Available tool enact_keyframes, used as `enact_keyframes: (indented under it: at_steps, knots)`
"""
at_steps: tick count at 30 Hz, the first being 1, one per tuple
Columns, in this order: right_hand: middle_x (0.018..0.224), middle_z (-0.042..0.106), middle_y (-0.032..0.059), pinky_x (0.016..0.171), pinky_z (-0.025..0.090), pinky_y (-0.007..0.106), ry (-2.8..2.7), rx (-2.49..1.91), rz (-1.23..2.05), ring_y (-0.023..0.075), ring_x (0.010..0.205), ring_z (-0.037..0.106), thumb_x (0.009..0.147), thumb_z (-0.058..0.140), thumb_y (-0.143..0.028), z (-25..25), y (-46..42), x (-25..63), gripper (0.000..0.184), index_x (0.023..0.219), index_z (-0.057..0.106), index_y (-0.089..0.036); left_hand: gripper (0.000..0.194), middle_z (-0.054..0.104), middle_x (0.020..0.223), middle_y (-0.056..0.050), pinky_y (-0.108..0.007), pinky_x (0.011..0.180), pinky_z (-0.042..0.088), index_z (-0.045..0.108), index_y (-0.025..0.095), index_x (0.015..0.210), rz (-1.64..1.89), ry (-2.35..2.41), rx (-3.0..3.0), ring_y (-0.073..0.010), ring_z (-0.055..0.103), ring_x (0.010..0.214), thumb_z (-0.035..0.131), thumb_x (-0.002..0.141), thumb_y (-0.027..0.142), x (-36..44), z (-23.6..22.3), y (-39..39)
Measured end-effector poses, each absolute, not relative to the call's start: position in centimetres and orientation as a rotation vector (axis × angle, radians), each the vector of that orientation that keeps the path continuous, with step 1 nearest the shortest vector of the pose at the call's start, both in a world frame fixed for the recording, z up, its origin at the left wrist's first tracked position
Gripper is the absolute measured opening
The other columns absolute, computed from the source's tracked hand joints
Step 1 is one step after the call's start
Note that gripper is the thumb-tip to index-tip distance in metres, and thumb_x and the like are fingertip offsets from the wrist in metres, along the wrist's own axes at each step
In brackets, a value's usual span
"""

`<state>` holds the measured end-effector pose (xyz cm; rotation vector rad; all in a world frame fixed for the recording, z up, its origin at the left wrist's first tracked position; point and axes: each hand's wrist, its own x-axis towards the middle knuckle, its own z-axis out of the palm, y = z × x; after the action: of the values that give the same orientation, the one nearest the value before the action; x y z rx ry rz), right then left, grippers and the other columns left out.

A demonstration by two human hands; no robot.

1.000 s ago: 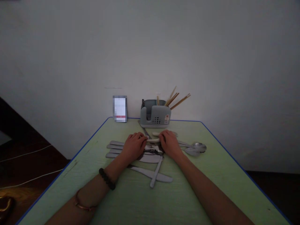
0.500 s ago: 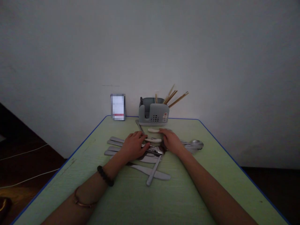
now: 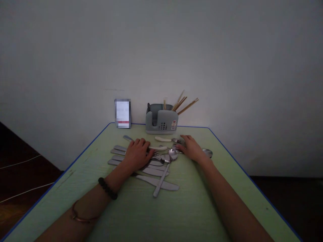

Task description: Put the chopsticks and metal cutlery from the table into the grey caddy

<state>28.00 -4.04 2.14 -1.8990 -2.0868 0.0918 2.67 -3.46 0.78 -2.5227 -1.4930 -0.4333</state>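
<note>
A heap of metal cutlery (image 3: 153,168) lies in the middle of a green table (image 3: 161,215): several flat knives, a spoon (image 3: 164,171) and white-handled pieces (image 3: 157,147). My left hand (image 3: 137,154) rests palm down on the left part of the heap, fingers spread over the knives. My right hand (image 3: 193,149) lies flat on the spoons at the right, fingers stretched out. A grey cutlery holder (image 3: 161,121) with several wooden chopsticks (image 3: 183,105) stands at the table's far edge.
A small upright card (image 3: 122,113) stands left of the holder against the white wall. The table has a blue rim (image 3: 83,155). White cables (image 3: 22,193) run over the dark floor at the left. A beaded bracelet and a thin bangle sit on my left forearm.
My two hands have drawn apart, the right one sliding to the right over the spoons. A spoon and white-handled pieces now show between them. The view has shifted slightly.
</note>
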Motion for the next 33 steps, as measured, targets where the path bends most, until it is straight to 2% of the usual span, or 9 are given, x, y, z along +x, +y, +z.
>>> enact_keyframes:
  at_steps: [3, 6, 12, 18, 20, 22, 24, 27, 33]
  knots:
    - [0.100, 0.065, 0.0149, 0.077, 0.043, 0.028, -2.056, -2.030, 0.252, 0.0218, 0.089, 0.060, 0.081, 0.060, -0.039, 2.9, -4.2, 29.4, 0.034, 0.100, 0.063, -0.011, 0.034, 0.060, 0.100, -0.012, -0.044, 0.083, 0.037, 0.060, 0.017, 0.103, -0.435, -1.498, -2.509, -0.0289, 0.053, 0.095, 0.041, 0.089, 0.041, 2.6, 0.6, -3.3]
    - [0.078, 0.067, 0.0074, 0.062, 0.040, 0.024, -2.081, -1.984, 0.435, 0.0163, 0.069, 0.059, 0.081, 0.059, -0.036, 3.2, -4.3, 30.3, 0.021, 0.080, 0.064, -0.015, 0.033, 0.061, 0.098, -0.012, -0.045, 0.084, 0.037, 0.060, 0.017, 0.103, -0.442, -1.473, -2.509, -0.0291, 0.054, 0.094, 0.040, 0.089, 0.040, 2.6, 0.5, -3.2]
    - [0.066, 0.063, 0.0010, 0.055, 0.034, 0.022, -2.105, -1.670, 0.375, 0.0122, 0.058, 0.051, 0.082, 0.056, -0.035, 3.1, -4.3, 29.6, 0.020, 0.079, 0.062, -0.016, 0.028, 0.059, 0.108, -0.010, -0.044, 0.093, 0.037, 0.056, 0.018, 0.108, -0.678, -1.300, -2.637, -0.0254, 0.053, 0.103, 0.041, 0.090, 0.033, 2.6, 0.3, -3.0]
    - [0.075, 0.068, 0.0028, 0.062, 0.038, 0.022, -2.244, -1.405, 0.369, 0.0130, 0.065, 0.058, 0.085, 0.056, -0.033, 3.8, -4.6, 27.1, 0.019, 0.087, 0.067, -0.018, 0.035, 0.056, 0.118, -0.010, -0.040, 0.097, 0.039, 0.049, 0.016, 0.122, -0.940, -1.184, -2.760, -0.0235, 0.049, 0.110, 0.044, 0.090, 0.032, 3.1, 0.5, -3.3]
    - [0.079, 0.069, 0.0032, 0.065, 0.040, 0.022, -2.318, -1.335, 0.371, 0.0140, 0.070, 0.060, 0.084, 0.058, -0.033, 3.9, -4.8, 26.1, 0.018, 0.089, 0.069, -0.019, 0.038, 0.058, 0.115, -0.010, -0.038, 0.095, 0.041, 0.046, 0.016, 0.126, -0.969, -1.199, -2.806, -0.0221, 0.050, 0.107, 0.043, 0.091, 0.032, 3.1, 0.6, -3.3]
    - [0.083, 0.070, 0.0033, 0.070, 0.041, 0.023, -2.381, -1.287, 0.324, 0.0150, 0.076, 0.062, 0.084, 0.058, -0.033, 3.9, -5.0, 25.1, 0.018, 0.091, 0.070, -0.021, 0.033, 0.063, 0.106, -0.007, -0.037, 0.091, 0.042, 0.052, 0.018, 0.120, -0.940, -1.189, -2.849, -0.0209, 0.052, 0.101, 0.042, 0.092, 0.032, 3.1, 0.8, -3.3]
    - [0.087, 0.070, 0.0033, 0.075, 0.042, 0.024, -2.406, -1.257, 0.252, 0.0156, 0.081, 0.062, 0.085, 0.058, -0.032, 3.6, -5.2, 24.4, 0.018, 0.094, 0.070, -0.023, 0.026, 0.066, 0.094, -0.005, -0.037, 0.087, 0.043, 0.061, 0.019, 0.105, -0.881, -1.166, -2.864, -0.0204, 0.054, 0.093, 0.041, 0.093, 0.030, 3.0, 1.0, -3.2]
    - [0.091, 0.068, 0.0041, 0.079, 0.042, 0.026, -2.378, -1.220, 0.148, 0.0156, 0.085, 0.060, 0.087, 0.055, -0.029, 3.1, -5.2, 23.9, 0.018, 0.097, 0.068, -0.023, 0.025, 0.067, 0.084, -0.005, -0.036, 0.084, 0.043, 0.065, 0.020, 0.089, -0.890, -1.141, -2.830, -0.0198, 0.054, 0.087, 0.042, 0.093, 0.029, 3.0, 1.2, -3.2]
    - [0.089, 0.058, 0.0059, 0.078, 0.042, 0.032, -2.184, -1.152, -0.167, 0.0186, 0.087, 0.053, 0.086, 0.054, -0.031, 3.2, -5.2, 23.5, 0.017, 0.090, 0.068, -0.022, 0.020, 0.065, 0.083, -0.005, -0.032, 0.079, 0.046, 0.062, 0.018, 0.089, -1.226, -1.150, -2.754, -0.0177, 0.056, 0.082, 0.047, 0.091, 0.030, 3.1, 1.2, -3.4]
